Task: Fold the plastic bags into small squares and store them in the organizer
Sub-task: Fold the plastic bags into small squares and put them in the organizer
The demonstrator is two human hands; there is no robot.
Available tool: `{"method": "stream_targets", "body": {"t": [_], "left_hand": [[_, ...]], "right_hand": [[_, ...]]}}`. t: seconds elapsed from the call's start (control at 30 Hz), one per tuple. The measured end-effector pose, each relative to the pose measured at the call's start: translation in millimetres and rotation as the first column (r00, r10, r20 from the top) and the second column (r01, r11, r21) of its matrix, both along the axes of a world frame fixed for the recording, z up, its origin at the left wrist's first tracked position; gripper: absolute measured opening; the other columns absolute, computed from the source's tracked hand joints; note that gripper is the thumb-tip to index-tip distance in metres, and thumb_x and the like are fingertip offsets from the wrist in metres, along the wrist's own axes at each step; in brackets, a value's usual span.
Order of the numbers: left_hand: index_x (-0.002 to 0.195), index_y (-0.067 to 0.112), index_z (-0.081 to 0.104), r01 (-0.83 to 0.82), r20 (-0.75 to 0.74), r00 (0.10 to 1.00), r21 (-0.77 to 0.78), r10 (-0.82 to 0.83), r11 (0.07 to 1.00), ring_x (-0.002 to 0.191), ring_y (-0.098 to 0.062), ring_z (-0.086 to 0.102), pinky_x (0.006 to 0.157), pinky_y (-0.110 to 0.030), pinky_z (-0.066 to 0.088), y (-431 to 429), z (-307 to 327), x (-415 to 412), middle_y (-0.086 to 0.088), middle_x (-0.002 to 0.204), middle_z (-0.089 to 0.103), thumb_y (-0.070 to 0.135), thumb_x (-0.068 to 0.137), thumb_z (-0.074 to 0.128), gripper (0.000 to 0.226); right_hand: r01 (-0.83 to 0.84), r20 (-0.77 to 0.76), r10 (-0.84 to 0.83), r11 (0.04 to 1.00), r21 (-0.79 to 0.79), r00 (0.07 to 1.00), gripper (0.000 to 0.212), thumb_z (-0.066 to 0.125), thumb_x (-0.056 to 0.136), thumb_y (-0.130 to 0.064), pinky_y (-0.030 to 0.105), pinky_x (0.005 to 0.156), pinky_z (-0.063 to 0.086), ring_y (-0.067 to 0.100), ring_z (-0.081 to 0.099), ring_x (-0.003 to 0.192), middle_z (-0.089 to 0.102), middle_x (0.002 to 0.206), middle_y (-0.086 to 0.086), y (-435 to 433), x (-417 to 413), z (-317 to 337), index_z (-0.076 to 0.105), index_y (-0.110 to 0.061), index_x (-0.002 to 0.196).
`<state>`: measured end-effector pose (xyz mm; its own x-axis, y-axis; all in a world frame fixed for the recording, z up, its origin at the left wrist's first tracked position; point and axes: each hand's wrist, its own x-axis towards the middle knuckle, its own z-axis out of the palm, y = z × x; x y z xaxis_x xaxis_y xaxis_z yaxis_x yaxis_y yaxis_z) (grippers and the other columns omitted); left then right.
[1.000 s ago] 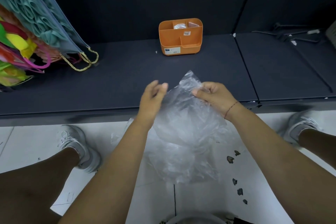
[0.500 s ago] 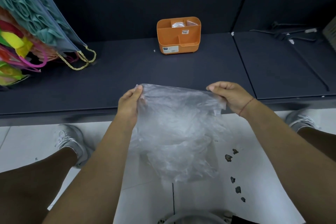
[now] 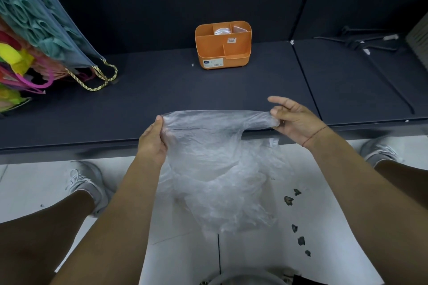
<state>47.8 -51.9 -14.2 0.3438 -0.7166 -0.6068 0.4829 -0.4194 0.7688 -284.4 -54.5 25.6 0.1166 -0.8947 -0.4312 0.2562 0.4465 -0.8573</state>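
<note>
One crinkled, seemingly filmy bag [image 3: 220, 169] pinched: left hand [image 3: 152, 143], right hand [image 3: 294, 122].

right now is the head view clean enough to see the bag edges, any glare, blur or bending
Head view: the wide-angle lens bends the shelf lines toward the corners; light is soft, no hard glare; the left hand and right hand show little blur; the top edge of the bag reads clearly against the dark shelf; its lower part washes out against the pale floor.
</note>
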Motion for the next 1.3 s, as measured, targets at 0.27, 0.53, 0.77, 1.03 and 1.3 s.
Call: {"method": "stream_targets", "body": {"t": [0.27,0.53,0.77,1.03,1.3], "left_hand": [[0.076,0.018,0.06,-0.038,0.09,0.996,0.1,0.029,0.994,0.04,-0.004,0.05,0.065,-0.028,0.046,-10,-10,-10,0.01,0.043,0.054,0.024,0.098,0.06,0.023],[0.078,0.018,0.061,-0.026,0.142,0.99,0.172,0.002,0.985,0.055,-0.009,0.048,0.069,-0.025,0.05,-9,-24,-18,0.006,0.054,0.052,0.026,0.099,0.059,0.022],[0.076,0.018,0.061,-0.005,0.243,0.97,0.12,-0.024,0.993,0.066,-0.016,0.056,0.067,-0.031,0.051,-17,-25,-5,-0.002,0.074,0.06,0.024,0.097,0.061,0.023],[0.079,0.02,0.063,-0.033,0.224,0.974,0.086,0.013,0.996,0.064,-0.014,0.055,0.063,-0.028,0.05,-36,-16,-9,0.001,0.074,0.061,0.025,0.096,0.063,0.018],[0.082,0.02,0.066,-0.005,0.272,0.962,0.097,-0.022,0.995,0.077,-0.017,0.061,0.073,-0.03,0.054,-43,-28,-17,0.0,0.081,0.065,0.026,0.096,0.063,0.015]], "right_hand": [[0.439,0.202,-0.46,0.888,0.141,0.865,0.042,0.056,0.093,0.002,0.023,0.078,0.056,0.013,0.058,0.085,0.056,0.09,0.006,-17,-2,-21,0.049,-0.003,0.134],[0.203,-0.098,-0.186,0.954,0.222,0.978,0.031,0.059,0.093,-0.005,0.016,0.058,0.05,0.013,0.055,0.077,0.062,0.095,0.006,-11,25,-49,0.06,-0.003,0.124],[0.301,-0.129,-0.292,0.952,0.054,0.948,0.011,0.062,0.089,0.003,0.015,0.057,0.05,0.01,0.046,0.052,0.059,0.075,0.009,-23,15,-39,0.065,-0.006,0.094],[0.269,0.222,-0.347,0.909,0.318,0.911,0.057,0.073,0.076,-0.037,0.026,0.073,0.057,0.012,0.058,0.093,0.06,0.107,0.004,-44,-4,-31,0.059,-0.008,0.123],[0.256,0.096,-0.323,0.87,0.421,0.942,0.005,0.059,0.093,-0.004,0.01,0.041,0.037,0.004,0.044,0.061,0.054,0.079,0.001,-48,3,-48,0.061,-0.007,0.089]]}}
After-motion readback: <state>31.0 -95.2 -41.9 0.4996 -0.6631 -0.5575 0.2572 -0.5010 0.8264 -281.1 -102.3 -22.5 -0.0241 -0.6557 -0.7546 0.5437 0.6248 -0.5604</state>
